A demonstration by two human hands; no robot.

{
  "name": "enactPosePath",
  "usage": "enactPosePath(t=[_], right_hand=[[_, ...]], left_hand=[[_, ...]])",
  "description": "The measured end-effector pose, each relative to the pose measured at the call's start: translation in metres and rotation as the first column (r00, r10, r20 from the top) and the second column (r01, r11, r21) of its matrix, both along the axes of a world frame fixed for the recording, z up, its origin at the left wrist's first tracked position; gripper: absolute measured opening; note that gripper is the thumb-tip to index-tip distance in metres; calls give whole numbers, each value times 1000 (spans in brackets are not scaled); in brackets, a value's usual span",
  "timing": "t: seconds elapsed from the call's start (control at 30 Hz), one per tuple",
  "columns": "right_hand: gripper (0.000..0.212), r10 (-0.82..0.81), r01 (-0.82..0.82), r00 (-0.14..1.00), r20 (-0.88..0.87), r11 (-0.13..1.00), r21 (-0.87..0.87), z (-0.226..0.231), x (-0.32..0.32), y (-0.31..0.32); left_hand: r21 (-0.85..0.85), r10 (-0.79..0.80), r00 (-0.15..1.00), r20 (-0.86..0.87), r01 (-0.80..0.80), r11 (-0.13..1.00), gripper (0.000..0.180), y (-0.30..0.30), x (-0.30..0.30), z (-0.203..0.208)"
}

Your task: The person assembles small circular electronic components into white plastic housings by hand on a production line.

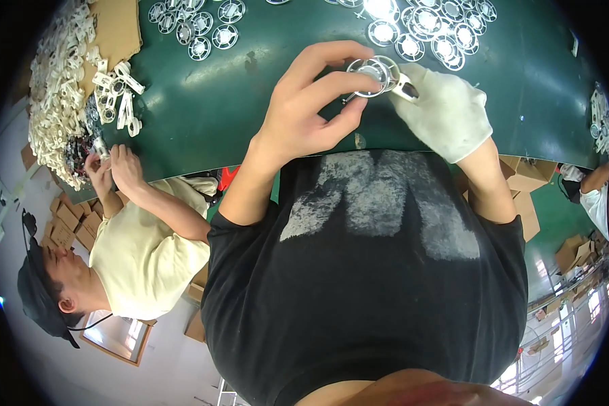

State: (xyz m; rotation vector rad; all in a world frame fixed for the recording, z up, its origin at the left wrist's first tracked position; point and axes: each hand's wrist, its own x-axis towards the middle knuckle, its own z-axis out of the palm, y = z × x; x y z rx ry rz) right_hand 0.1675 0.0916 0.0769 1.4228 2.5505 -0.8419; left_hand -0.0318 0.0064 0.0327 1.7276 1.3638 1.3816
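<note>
My bare left hand [311, 101] pinches a round silver wheel-like part [371, 73] between curled fingers and thumb, just above the green table. My right hand [446, 115], in a white glove, is closed on a small white piece with a dark slot [406, 89]. The white piece meets the right side of the silver part; whether the two are joined I cannot tell. Most of the gloved fingertips are hidden behind the white piece and the glove's own back.
Several silver wheel-like parts [446, 24] lie at the far right, and more [199, 24] at the far left. White plastic pieces [57, 88] are heaped along the left edge of the green table [203, 101]. A co-worker [149, 237] handles small pieces there. Cardboard boxes [531, 176] stand below right.
</note>
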Motion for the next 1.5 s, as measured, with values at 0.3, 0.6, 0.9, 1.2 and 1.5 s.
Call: enactPosePath(t=[0.3, 0.6, 0.9, 1.2, 1.5], right_hand=[[20, 152, -137, 983, -106, 981, 136, 2, -6, -3], [21, 190, -171, 972, -136, 975, 141, 1, -8, -1], [25, 219, -206, 970, -102, 971, 123, 6, -10, 1], [24, 175, -160, 975, -137, 981, 115, 2, -10, -3], [27, -159, -240, 852, -499, 728, -642, 6, -9, 9]], left_hand=[[-35, -14, 989, -145, 9, 999, 38, 5, -1, -2], [-53, -133, 991, 12, 133, 990, 40, 5, -1, 1], [-21, -36, 998, -46, 35, 999, 44, 1, 3, -6], [-210, 146, 933, 329, -78, 975, 52, -2, 21, -14], [-173, -55, 978, 200, 90, 981, 50, -2, 0, -1]])
